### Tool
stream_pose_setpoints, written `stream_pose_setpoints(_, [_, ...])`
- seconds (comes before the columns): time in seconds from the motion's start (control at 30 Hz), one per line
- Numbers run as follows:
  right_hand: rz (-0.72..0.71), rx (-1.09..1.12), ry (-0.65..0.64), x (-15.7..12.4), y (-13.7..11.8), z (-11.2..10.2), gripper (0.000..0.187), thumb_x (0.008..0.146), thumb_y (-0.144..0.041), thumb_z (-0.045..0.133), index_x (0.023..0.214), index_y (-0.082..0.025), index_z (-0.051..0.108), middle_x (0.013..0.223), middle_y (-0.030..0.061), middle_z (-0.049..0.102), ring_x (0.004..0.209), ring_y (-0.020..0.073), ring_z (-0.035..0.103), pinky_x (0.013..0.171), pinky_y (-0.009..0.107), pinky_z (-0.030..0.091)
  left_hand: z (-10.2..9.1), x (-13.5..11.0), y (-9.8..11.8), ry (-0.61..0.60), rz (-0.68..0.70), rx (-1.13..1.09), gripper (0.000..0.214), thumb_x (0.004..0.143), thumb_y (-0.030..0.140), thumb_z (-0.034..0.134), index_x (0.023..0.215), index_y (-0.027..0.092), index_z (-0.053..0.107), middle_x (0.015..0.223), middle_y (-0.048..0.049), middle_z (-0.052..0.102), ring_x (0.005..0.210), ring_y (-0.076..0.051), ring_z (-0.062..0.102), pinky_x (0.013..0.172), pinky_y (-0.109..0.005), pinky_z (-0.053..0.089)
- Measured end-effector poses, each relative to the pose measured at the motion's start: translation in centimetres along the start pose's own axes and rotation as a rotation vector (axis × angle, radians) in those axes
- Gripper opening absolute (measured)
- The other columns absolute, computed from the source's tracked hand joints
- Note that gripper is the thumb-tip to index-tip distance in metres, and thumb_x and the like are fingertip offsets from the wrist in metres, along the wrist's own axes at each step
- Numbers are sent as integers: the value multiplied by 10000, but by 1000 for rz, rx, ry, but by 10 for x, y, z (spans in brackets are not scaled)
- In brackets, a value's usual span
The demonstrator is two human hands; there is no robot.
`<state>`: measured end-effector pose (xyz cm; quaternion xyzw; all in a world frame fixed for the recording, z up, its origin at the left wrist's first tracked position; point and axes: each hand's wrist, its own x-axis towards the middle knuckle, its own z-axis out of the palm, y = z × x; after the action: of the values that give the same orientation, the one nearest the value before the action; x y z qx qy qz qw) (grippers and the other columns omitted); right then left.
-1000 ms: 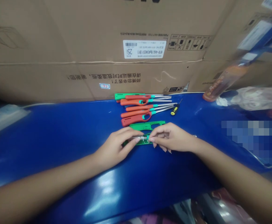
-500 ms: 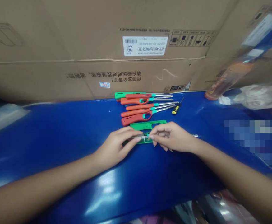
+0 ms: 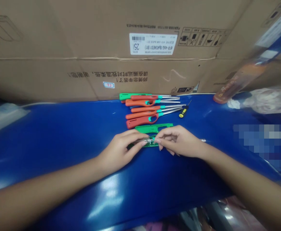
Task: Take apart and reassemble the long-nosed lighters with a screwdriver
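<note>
My left hand [image 3: 121, 146] is closed, thumb and fingers pinching a clear fuel tank [image 3: 143, 140] over an opened green lighter shell [image 3: 153, 145]. At the tank's right end, my right hand [image 3: 176, 139] is closed in a pinch by a small white and teal part; whatever is between its fingertips is too small to make out. The right hand covers much of the shell, and a metal tip [image 3: 203, 140] shows beyond the wrist. Just behind both hands lies the other green shell half [image 3: 146, 129].
Several red and orange long-nosed lighters [image 3: 140, 122] lie stacked behind, with a green one [image 3: 126, 96] at the back. A yellow and black screwdriver [image 3: 183, 112] is beside their tips. Cardboard boxes [image 3: 101, 38] wall the blue table [image 3: 82, 128]. An orange bottle [image 3: 236, 83] stands right.
The view has shifted slightly. Both hands keep their pinch in nearly the same place over the green shell.
</note>
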<state>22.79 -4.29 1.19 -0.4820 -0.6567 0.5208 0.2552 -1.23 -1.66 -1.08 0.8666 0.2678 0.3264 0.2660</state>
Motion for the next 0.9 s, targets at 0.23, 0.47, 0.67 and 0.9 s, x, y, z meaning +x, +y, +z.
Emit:
stream_pose_setpoints(0.23, [-19, -10, 3, 0, 3, 0, 233, 902, -363, 637, 813, -151, 673, 671, 2, 677, 436, 51, 509, 435, 180, 430, 0, 1, 0, 0, 7, 0, 194, 968, 201, 606, 1125, 170, 714, 1060, -48, 745, 961, -137, 696, 893, -229, 538])
stream_pose_setpoints(0.47, [-28, -1, 8, 1, 4, 1, 247, 902, -385, 639, 838, -150, 678, 700, 9, 693, 436, 49, 511, 438, 181, 426, -1, 0, 0, 1, 8, -4, 194, 961, 202, 617, 1123, 172, 720, 1057, -50, 749, 953, -139, 702, 883, -226, 542])
stream_pose_setpoints(0.67, [-34, 8, 1, 1, 5, 2, 240, 916, -366, 624, 840, -143, 673, 696, 10, 690, 429, 46, 510, 429, 172, 422, 0, 0, 1, 0, -6, -29, 205, 959, 205, 622, 1134, 186, 726, 1065, -44, 755, 955, -141, 709, 879, -225, 549])
stream_pose_setpoints(0.9, [-25, 9, -4, 2, 7, 2, 197, 904, -330, 639, 865, -142, 682, 704, 9, 692, 428, 45, 497, 422, 168, 405, 1, 0, 2, 18, -49, -87, 209, 948, 206, 639, 1126, 196, 748, 1061, -39, 760, 944, -137, 715, 866, -210, 553])
